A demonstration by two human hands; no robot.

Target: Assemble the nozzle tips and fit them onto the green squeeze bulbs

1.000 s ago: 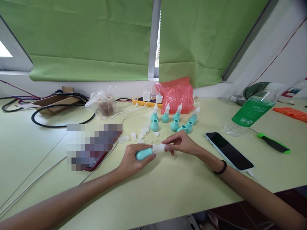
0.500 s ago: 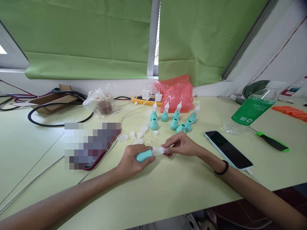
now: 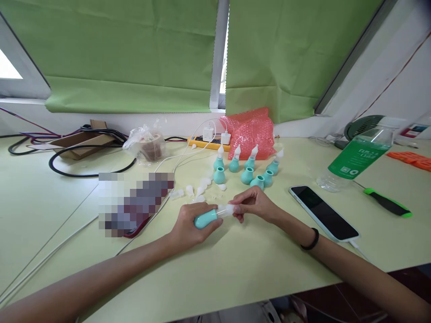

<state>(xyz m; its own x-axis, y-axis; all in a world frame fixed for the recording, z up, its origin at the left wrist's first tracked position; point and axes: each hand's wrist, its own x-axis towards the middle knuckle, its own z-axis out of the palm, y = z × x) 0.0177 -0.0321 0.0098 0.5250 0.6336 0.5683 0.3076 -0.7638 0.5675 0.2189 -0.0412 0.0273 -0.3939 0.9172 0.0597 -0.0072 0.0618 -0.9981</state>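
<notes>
My left hand [image 3: 190,224] is closed around a teal rubber bulb [image 3: 205,219] lying sideways, its rounded end toward the left. A clear, frosted nozzle [image 3: 225,210] meets the bulb's mouth, and the fingertips of my right hand [image 3: 254,204] pinch its far end. How deep the nozzle sits in the bulb I cannot tell. Beyond my hands stand several teal bulbs with clear tips [image 3: 235,162] and several open-mouthed bulbs [image 3: 219,175]. Loose translucent pieces [image 3: 199,190] are scattered just past my left hand.
To the left lies a partly pixelated phone [image 3: 141,211]; to the right are another phone [image 3: 325,211], a green-labelled bottle [image 3: 358,157] and a screwdriver [image 3: 387,202]. Red bubble wrap [image 3: 251,134], a yellow power strip [image 3: 204,143] and a bagged tape roll [image 3: 150,146] line the back. White cables cross the left side.
The view has turned slightly left, so everything appears a little farther right. Both hands keep their hold on the bulb and nozzle, with little other movement.
</notes>
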